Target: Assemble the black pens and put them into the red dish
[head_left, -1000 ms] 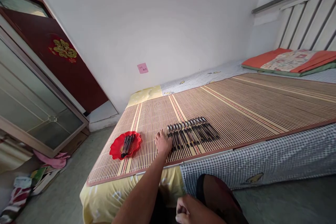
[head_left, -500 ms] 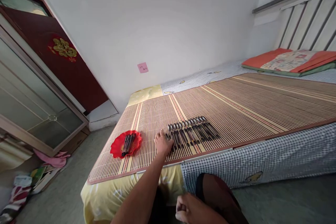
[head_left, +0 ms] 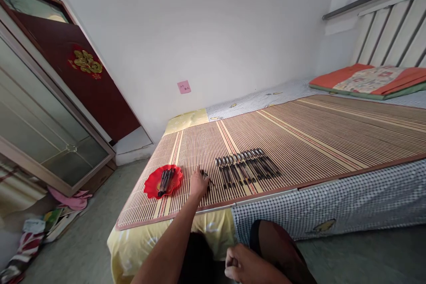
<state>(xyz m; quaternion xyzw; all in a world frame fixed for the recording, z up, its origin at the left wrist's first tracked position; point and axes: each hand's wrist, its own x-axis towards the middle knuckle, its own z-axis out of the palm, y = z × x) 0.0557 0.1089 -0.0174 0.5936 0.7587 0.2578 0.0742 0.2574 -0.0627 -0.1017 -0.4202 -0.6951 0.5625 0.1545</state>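
My left hand (head_left: 199,182) is closed around dark pens (head_left: 212,182), just above the mat between the red plate and the pen row; how many it holds is partly hidden by the fingers. To its right, several black pens (head_left: 246,168) lie side by side in a slanted row. On its left sits a red scalloped plate (head_left: 149,188) with a small bunch of black pens (head_left: 165,182) in it. My right hand (head_left: 239,262) rests curled in a loose fist by my knee, with no object showing in it.
A striped bamboo mat (head_left: 309,133) covers the bed, whose checked sheet (head_left: 299,213) hangs over the front edge. Folded orange bedding (head_left: 346,75) lies at the back right. A pink note (head_left: 184,87) is stuck on the wall. A glass-panelled door (head_left: 49,133) stands at left.
My left hand has moved a little left, away from the pen row, taking dark pens with it. The right hand stays by the knee. The view has shifted slightly.
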